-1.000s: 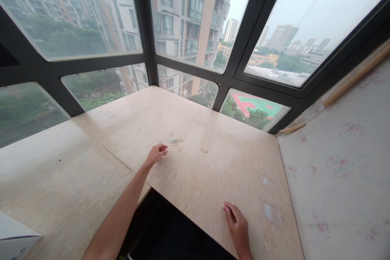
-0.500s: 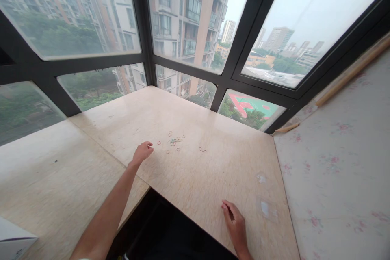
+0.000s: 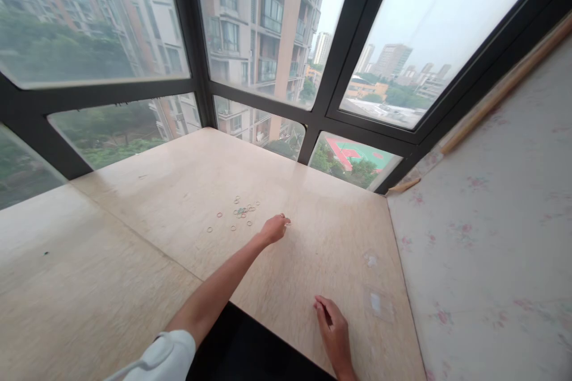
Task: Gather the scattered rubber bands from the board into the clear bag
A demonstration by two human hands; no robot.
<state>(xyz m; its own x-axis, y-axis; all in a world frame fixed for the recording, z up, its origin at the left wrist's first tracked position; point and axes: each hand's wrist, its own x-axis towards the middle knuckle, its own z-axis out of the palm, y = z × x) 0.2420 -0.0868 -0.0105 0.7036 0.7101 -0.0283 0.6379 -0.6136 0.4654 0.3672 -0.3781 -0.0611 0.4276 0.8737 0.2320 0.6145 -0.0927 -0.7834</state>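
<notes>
My left hand [image 3: 274,230] reaches across the tabletop, fingers bent down and drawn together on a small thin ring that looks like a rubber band [image 3: 288,224]; the fingers partly cover it. To its left lies a loose cluster of similar rubber bands [image 3: 242,211], greenish, pale and reddish. A reddish band [image 3: 219,215] and a pale band [image 3: 210,230] lie apart from the cluster. Near the table's front edge my right hand [image 3: 333,328] rests with thumb and fingertips pressed together; whatever is in them, if anything, is hidden.
The marble-patterned tabletop [image 3: 179,214] meets dark-framed windows [image 3: 254,98] at the back and a floral papered wall [image 3: 465,238] at the right. Two clear plastic pieces [image 3: 379,305] lie near that wall. A dark gap [image 3: 254,345] opens below the front edge.
My left hand has swung right, from the left side of the cluster to the bands on its right. My right hand keeps its pinched pose. The view has shifted slightly.
</notes>
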